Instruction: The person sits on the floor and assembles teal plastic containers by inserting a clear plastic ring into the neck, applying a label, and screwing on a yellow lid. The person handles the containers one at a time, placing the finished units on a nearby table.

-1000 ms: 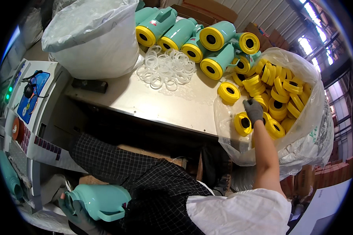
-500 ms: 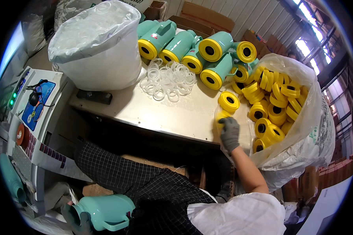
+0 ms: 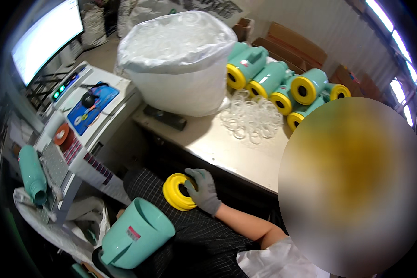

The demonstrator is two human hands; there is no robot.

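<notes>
Yellow end ring is held up over the person's lap, just beyond the wide rim of a teal jug and apart from it. Of the two hands, the right hand, in a grey glove, grips the ring by its right side, with fingers reaching over its dark centre. The left hand is at the lower left end of the jug, mostly hidden and in shadow, so I cannot tell how its fingers are closed. The jug lies tilted on the dark checked cloth over the lap, its wide open end facing up and to the right, with a small reddish label on its side. Beyond the lap stands the bench, carrying a loose pile of clear rings, a dark bar near its left end and a white sack filled with more clear rings. Behind the pile lie several teal jugs with yellow ends. To the left, a blue mat lies on a white cabinet, and a lit screen stands farther back. A large blurred patch hides the right side.
</notes>
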